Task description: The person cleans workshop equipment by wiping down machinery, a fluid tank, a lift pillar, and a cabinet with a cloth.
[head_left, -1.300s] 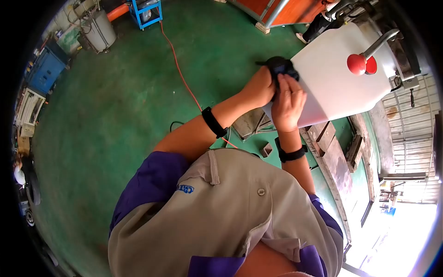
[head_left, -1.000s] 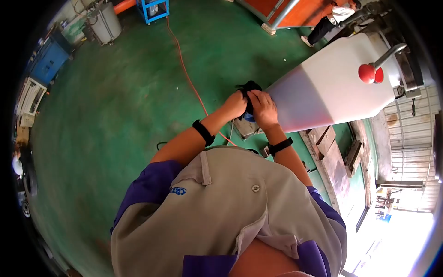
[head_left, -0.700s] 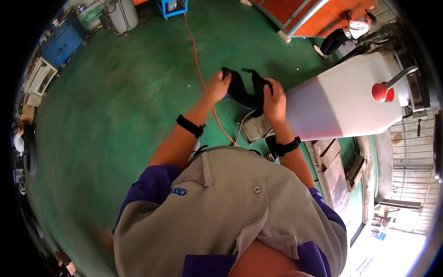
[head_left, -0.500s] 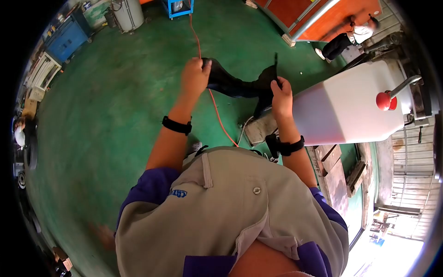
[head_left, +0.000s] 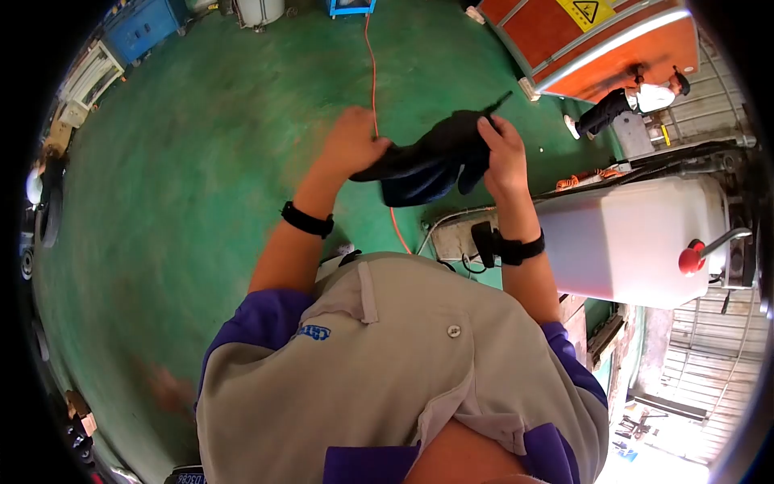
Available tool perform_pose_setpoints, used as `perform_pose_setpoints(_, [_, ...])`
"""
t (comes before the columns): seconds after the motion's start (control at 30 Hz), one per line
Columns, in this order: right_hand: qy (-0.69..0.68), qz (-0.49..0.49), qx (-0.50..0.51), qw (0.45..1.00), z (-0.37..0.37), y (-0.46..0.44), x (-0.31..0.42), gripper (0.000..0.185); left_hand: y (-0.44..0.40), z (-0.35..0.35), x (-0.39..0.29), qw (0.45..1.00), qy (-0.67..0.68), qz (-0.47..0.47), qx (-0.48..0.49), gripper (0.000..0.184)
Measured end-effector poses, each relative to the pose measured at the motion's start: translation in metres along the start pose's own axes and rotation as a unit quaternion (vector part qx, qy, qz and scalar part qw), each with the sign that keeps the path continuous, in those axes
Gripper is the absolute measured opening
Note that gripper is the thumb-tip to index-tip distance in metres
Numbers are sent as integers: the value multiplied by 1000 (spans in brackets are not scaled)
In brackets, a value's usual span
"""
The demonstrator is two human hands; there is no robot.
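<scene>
A limp black fabric piece (head_left: 431, 157) hangs between my two hands above the green floor, folded and sagging in the middle. A thin dark strip sticks out at its upper right. What kind of article it is, I cannot make out. My left hand (head_left: 351, 143), somewhat blurred, is closed on its left end. At the right end, my right hand (head_left: 505, 152) pinches the cloth between thumb and fingers. Both wrists wear black bands.
A large white tank (head_left: 637, 242) with a red-knobbed lever (head_left: 692, 258) stands close on my right. An orange hose (head_left: 373, 73) runs across the green floor (head_left: 201, 202). Another person (head_left: 621, 105) is at the upper right by an orange cabinet (head_left: 528, 36). Blue cabinets (head_left: 141, 32) stand far left.
The black fabric has gone from stretched out to more bunched, with folds drooping below. My left hand has moved slightly down. The view has shifted, so the tank sits lower.
</scene>
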State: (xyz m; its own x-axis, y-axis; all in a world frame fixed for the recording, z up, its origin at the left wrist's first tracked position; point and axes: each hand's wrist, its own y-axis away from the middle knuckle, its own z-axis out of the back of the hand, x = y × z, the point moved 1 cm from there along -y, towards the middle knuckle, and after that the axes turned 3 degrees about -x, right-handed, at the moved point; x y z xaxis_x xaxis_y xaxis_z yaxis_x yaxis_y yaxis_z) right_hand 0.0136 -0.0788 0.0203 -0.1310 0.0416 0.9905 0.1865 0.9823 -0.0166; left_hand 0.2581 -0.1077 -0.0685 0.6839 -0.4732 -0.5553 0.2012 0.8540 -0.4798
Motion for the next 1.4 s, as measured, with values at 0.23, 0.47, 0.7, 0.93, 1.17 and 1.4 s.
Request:
perform_pose_setpoints(0.23, [216,23,80,973,-38,-19,2,33,-10,-63,-31,855,460,76,226,44])
perform_pose_setpoints(0.47, [129,71,-93,985,1,-29,16,48,-33,-78,-50,778,523,267,224,34])
perform_pose_setpoints(0.7, [231,-58,-92,967,12,29,-85,29,-39,-109,-39,730,561,305,245,23])
perform_pose_setpoints(0.93, [304,119,-92,941,12,12,-64,16,-52,-87,-49,739,598,229,211,32])
perform_pose_setpoints(1.17, [-251,-36,-145,956,22,-9,-31,18,-56,-99,-7,706,599,236,295,35])
perform_pose_setpoints(1.4, [-289,3,-129,949,21,4,-3,13,-64,-84,68,854,334,265,298,40])
